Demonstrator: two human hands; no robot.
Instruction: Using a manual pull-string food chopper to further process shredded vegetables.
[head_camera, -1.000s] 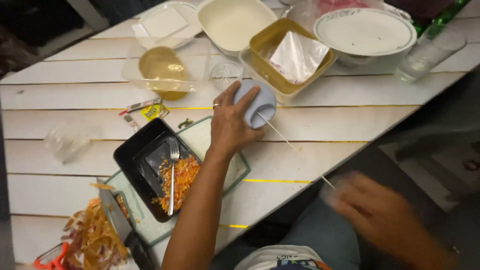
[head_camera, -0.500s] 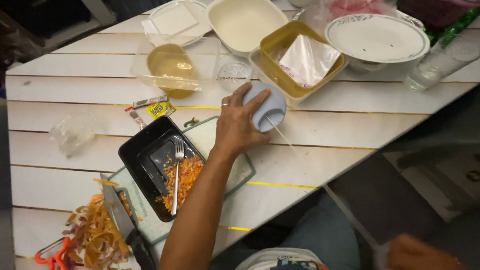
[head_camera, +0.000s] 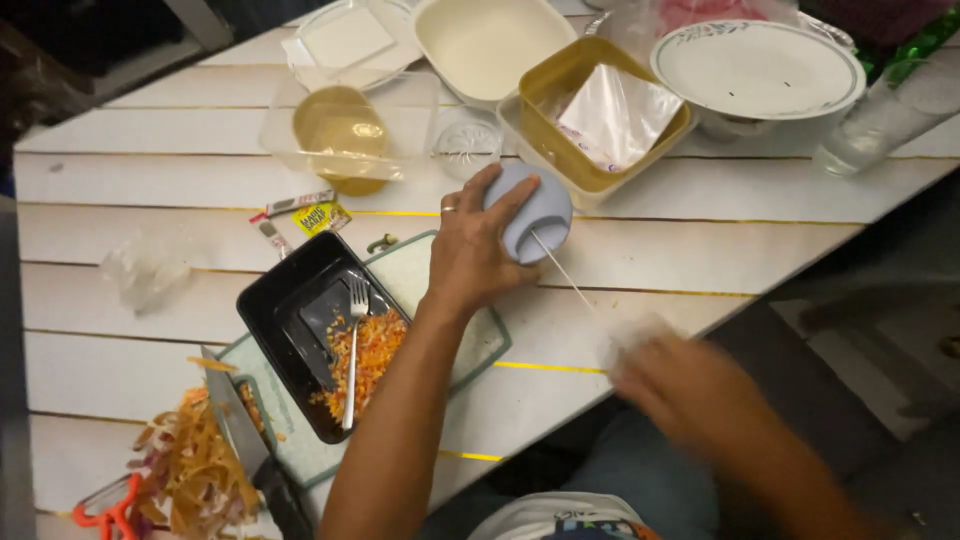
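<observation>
My left hand (head_camera: 468, 250) presses down on the grey-blue domed lid of a pull-cord chopper (head_camera: 532, 212) standing on the white plank table (head_camera: 700, 240). A thin white cord (head_camera: 565, 278) runs from the lid toward my right hand (head_camera: 680, 380), which is blurred with motion below the table edge and closed around the cord's handle. A ring shows on my left hand. Just left of my forearm, a black tray (head_camera: 290, 300) holds chopped orange vegetables (head_camera: 368, 350) and a fork (head_camera: 353, 340).
The tray rests on a green-rimmed cutting board (head_camera: 470, 345). Vegetable peelings (head_camera: 190, 460), a knife (head_camera: 235, 420) and an orange peeler lie at the lower left. Behind the chopper stand a yellow container (head_camera: 600, 110), a white plate (head_camera: 755, 70), a cream dish, clear tubs and a glass (head_camera: 880, 125).
My right hand has swung back up toward the chopper from the far lower right, shortening the stretched cord. My left hand stays on the lid.
</observation>
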